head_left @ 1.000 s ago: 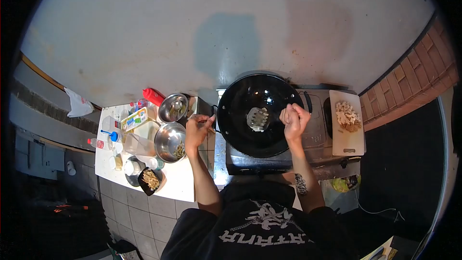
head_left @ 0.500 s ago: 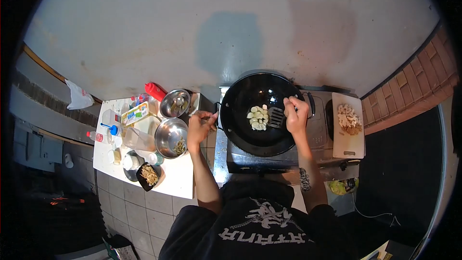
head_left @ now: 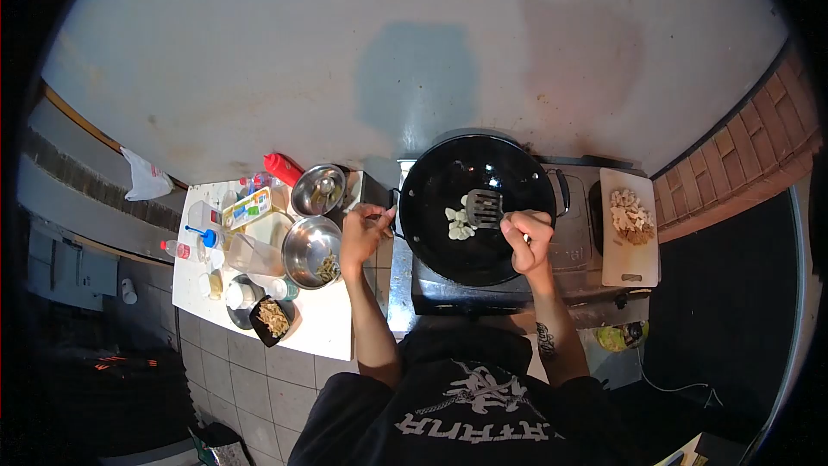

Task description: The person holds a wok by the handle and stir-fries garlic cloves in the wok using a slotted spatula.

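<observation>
The spatula (head_left: 484,208) is inside the wok (head_left: 442,252), near its middle, its slotted head beside and partly over a small heap of pale slices (head_left: 460,223). The right hand (head_left: 529,239) is closed in a fist around the spatula's handle, most of which the fingers hide. The spatula looks light and stiff, so a firm grip well up the handle should steer it easily and keep the knuckles off the hot-looking rim. The slices look soft, wet and slippery, likely to slide or break if pressed hard. The wok looks heavy and smooth; its side loops are the place to take hold. At the left loop (head_left: 396,217) are the fingertips of the left hand (head_left: 362,239), drawn close together; whether they close on it I cannot tell.

Under the wok is the stove (head_left: 571,246), and at its right lies a cutting board (head_left: 629,264) bearing chopped food (head_left: 630,215). To the left, a white surface (head_left: 323,332) carries two metal bowls (head_left: 299,246), a black dish (head_left: 275,323) and a red bottle (head_left: 283,168).
</observation>
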`<state>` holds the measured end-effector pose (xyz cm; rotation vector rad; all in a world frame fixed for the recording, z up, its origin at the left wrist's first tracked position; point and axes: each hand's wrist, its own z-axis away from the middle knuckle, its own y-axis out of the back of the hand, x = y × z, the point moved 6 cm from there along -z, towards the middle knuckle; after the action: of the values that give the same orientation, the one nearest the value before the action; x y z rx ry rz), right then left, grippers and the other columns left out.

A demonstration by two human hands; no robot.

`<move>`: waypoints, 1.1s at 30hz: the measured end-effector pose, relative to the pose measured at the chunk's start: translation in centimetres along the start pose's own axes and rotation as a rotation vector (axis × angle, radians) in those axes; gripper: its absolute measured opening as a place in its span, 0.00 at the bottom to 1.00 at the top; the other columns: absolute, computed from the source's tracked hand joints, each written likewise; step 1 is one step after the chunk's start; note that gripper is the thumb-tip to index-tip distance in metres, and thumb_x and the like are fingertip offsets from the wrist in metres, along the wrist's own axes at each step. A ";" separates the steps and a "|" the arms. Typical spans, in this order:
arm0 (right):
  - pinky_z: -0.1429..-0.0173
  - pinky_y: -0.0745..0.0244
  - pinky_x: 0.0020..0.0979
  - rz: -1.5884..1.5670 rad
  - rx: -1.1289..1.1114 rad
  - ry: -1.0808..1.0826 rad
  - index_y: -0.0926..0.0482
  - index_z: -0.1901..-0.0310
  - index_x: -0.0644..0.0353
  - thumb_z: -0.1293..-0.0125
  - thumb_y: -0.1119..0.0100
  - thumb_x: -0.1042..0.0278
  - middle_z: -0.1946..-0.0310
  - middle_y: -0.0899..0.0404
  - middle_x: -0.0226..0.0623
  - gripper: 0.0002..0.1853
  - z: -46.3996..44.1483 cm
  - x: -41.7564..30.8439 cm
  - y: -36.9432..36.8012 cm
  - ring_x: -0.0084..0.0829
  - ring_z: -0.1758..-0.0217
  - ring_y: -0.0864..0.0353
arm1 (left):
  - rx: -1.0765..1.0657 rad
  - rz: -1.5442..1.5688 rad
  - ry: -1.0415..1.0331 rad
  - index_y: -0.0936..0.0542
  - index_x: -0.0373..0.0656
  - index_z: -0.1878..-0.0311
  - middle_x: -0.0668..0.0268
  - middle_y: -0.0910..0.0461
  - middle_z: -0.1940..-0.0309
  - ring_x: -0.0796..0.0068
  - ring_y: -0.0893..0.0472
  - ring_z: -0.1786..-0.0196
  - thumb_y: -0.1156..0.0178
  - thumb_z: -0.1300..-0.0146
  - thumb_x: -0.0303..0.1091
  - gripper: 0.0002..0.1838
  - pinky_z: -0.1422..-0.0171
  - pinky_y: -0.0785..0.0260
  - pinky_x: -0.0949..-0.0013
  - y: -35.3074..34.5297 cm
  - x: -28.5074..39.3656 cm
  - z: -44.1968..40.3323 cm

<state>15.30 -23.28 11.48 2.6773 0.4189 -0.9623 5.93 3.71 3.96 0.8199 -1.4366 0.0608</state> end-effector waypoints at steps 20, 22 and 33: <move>0.82 0.57 0.24 -0.460 0.606 -0.410 0.46 0.85 0.56 0.33 0.55 0.78 0.90 0.47 0.23 0.21 3.4 5.5 3.0 0.15 0.88 0.52 | 0.024 -0.062 -0.039 0.19 0.30 0.69 0.60 0.21 0.73 0.74 0.22 0.68 0.31 0.44 0.36 0.15 0.63 0.31 0.70 0.1 -0.5 0.0; 0.82 0.57 0.24 -0.431 0.597 -0.443 0.46 0.85 0.56 0.34 0.55 0.78 0.90 0.48 0.23 0.21 4.1 6.2 2.4 0.15 0.88 0.52 | 0.026 -0.063 -0.042 0.19 0.30 0.69 0.60 0.21 0.74 0.74 0.22 0.68 0.31 0.44 0.36 0.15 0.63 0.32 0.70 0.0 -0.4 -0.1; 0.82 0.57 0.24 -0.362 0.493 -0.457 0.46 0.84 0.56 0.34 0.56 0.80 0.90 0.48 0.22 0.21 4.0 6.2 1.8 0.14 0.88 0.52 | -0.004 -0.051 -0.030 0.19 0.30 0.69 0.61 0.22 0.75 0.74 0.23 0.71 0.32 0.43 0.36 0.15 0.65 0.32 0.70 0.0 -0.9 -0.1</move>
<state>18.18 -25.19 4.73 2.6981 0.6416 -1.9551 5.90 4.15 3.20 0.8567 -1.4424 0.0067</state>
